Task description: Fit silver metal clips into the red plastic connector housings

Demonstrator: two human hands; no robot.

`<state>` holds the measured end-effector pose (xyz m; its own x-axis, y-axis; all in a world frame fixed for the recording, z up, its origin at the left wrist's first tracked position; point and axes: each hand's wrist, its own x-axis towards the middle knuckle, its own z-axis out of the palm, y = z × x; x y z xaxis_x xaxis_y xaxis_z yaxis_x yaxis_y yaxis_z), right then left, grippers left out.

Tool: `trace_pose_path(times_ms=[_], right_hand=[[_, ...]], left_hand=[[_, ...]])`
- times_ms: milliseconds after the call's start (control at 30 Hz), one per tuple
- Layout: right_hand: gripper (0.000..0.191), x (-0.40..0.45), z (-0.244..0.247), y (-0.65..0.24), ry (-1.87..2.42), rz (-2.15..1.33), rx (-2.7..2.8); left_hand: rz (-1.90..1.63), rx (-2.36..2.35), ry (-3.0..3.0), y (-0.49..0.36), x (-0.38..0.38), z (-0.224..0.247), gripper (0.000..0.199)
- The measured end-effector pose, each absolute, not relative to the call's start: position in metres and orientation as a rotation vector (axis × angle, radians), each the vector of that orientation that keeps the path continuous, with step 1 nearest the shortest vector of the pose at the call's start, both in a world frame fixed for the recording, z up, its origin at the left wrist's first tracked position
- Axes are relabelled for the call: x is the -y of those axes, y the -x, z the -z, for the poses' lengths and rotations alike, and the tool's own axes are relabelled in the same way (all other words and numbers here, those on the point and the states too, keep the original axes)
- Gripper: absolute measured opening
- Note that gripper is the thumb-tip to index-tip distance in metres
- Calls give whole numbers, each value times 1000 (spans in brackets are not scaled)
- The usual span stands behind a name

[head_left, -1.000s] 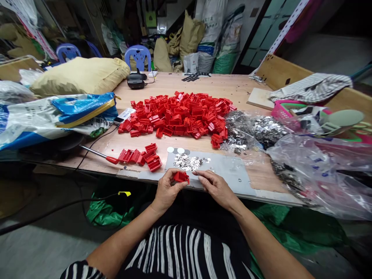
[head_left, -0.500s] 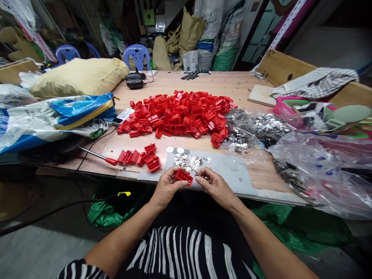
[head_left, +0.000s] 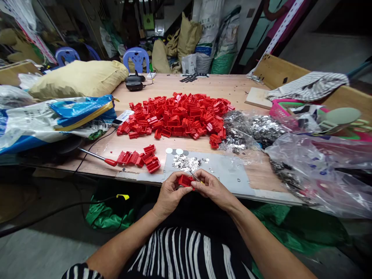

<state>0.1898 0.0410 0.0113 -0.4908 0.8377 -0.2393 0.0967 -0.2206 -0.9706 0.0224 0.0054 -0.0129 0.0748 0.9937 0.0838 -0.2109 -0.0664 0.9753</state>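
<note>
A red plastic part (head_left: 185,180) is held between the fingers of my left hand (head_left: 171,193) at the table's front edge. My right hand (head_left: 211,188) pinches a thin metal tool (head_left: 194,176), and its fingertips touch the right end of the red part. Just beyond my hands lies a small pile of silvery metal pieces (head_left: 186,162) on a grey sheet (head_left: 229,174). To the left is a short row of red parts (head_left: 139,158). A large heap of red parts (head_left: 180,116) covers the middle of the table.
A screwdriver with a red handle (head_left: 110,162) lies at the left front. Clear bags of metal pieces (head_left: 240,130) and a pink basket (head_left: 279,112) are on the right. Sacks (head_left: 78,77) fill the left side. A person (head_left: 277,19) is partly visible at the back right.
My right hand has moved in against the red part, and the tool now points up and away to the left. The red part has turned and sits slightly lower. The view has shifted a little.
</note>
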Motion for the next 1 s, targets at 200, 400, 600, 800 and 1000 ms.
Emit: trace_pose_path(times_ms=[200, 400, 600, 800, 1000], right_hand=[[30, -41, -6, -200, 1178, -1601, 1623], [28, -37, -6, -208, 1234, -1466, 1721], [19, -31, -4, -211, 1350, -1269, 1877], [14, -32, 2, -200, 1361, -820, 2208], [14, -35, 6, -197, 1315, -755, 2269]], left_hand=[[-1299, -944, -1048, -19, -8, 17, 30], [-1291, -878, -904, -20, -7, 16, 31], [-1224, -1152, -1333, -9, -15, 25, 32], [-1159, -1281, -1865, 2, -24, 35, 41], [-1117, -1249, -2029, 3, -27, 36, 42]])
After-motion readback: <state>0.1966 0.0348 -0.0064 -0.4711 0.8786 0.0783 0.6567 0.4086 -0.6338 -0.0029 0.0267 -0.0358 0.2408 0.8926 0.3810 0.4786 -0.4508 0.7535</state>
